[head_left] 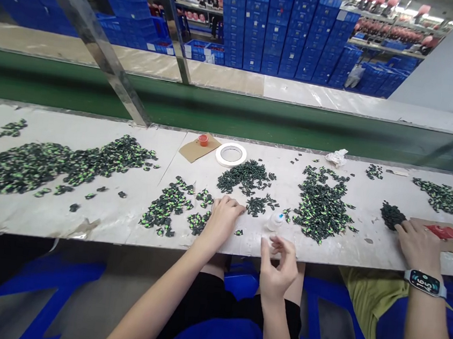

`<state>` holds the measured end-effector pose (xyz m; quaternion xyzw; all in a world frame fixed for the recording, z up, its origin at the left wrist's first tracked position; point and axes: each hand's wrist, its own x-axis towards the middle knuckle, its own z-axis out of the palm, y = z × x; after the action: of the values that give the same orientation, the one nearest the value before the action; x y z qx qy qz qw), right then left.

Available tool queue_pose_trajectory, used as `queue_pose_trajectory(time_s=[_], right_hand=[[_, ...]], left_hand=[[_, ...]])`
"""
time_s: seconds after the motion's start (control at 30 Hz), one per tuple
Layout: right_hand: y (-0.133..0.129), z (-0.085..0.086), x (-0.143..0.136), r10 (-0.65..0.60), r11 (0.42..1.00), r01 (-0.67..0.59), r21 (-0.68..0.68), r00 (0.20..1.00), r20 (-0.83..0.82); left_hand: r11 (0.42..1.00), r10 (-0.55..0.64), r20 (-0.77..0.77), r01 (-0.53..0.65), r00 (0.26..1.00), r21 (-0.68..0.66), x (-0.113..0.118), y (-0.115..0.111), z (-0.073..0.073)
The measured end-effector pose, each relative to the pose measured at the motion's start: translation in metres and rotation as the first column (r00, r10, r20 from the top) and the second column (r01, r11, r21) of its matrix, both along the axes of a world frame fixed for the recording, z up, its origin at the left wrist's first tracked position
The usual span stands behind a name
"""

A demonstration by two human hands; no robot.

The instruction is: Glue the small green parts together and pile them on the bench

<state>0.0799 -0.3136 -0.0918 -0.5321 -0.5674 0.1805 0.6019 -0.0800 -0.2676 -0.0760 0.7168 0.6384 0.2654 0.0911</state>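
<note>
My left hand (224, 220) rests low over the table, between a small cluster of green-and-black pieces (197, 222) and a small group of dark pieces (255, 206). Its fingers are bent downward, and whatever they may hold is hidden. At the table's front edge my right hand (279, 261) is raised with curled fingers; anything between them is too small to make out. Just beyond it stands a small white bottle with a blue tip (275, 221). A pile of dark pieces (246, 176) lies behind my left hand. Green-and-black piles lie to the left (168, 205) and right (322, 204).
A tape roll (217, 153) and cardboard with a red cup (203, 140) lie at the back. Crumpled tissue (336, 158) is at back right. A co-worker's hand (419, 243) touches dark pieces at right. A metal post (115, 74) rises behind the table (123, 229).
</note>
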Motion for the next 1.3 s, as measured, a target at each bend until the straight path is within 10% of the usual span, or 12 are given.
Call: queue_pose_trajectory(time_s=[0.17,0.4,0.57,0.83,1.3], right_hand=[[-0.009,0.011,-0.022,0.208,0.89,-0.32,-0.325,0.919,-0.335],[-0.001,0.01,-0.025,0.087,0.849,-0.39,-0.356,0.768,-0.635],[0.0,0.007,-0.019,0.067,0.828,-0.397,-0.396,0.771,-0.634],[0.002,0.005,-0.014,0.127,0.836,-0.303,-0.457,0.918,-0.376],[-0.001,0.009,-0.015,0.236,0.793,-0.428,-0.433,0.872,-0.43]], left_hand=[[0.997,-0.072,0.299,0.077,0.952,-0.005,0.002,-0.016,0.011],[0.994,-0.106,0.69,0.086,0.716,0.063,0.019,-0.046,0.019],[0.992,-0.108,0.637,0.121,0.764,0.023,0.013,-0.053,0.01],[0.986,0.12,0.176,-0.138,0.977,0.093,0.011,-0.055,-0.023],[0.998,-0.045,0.498,0.015,0.866,0.064,0.011,-0.06,-0.004]])
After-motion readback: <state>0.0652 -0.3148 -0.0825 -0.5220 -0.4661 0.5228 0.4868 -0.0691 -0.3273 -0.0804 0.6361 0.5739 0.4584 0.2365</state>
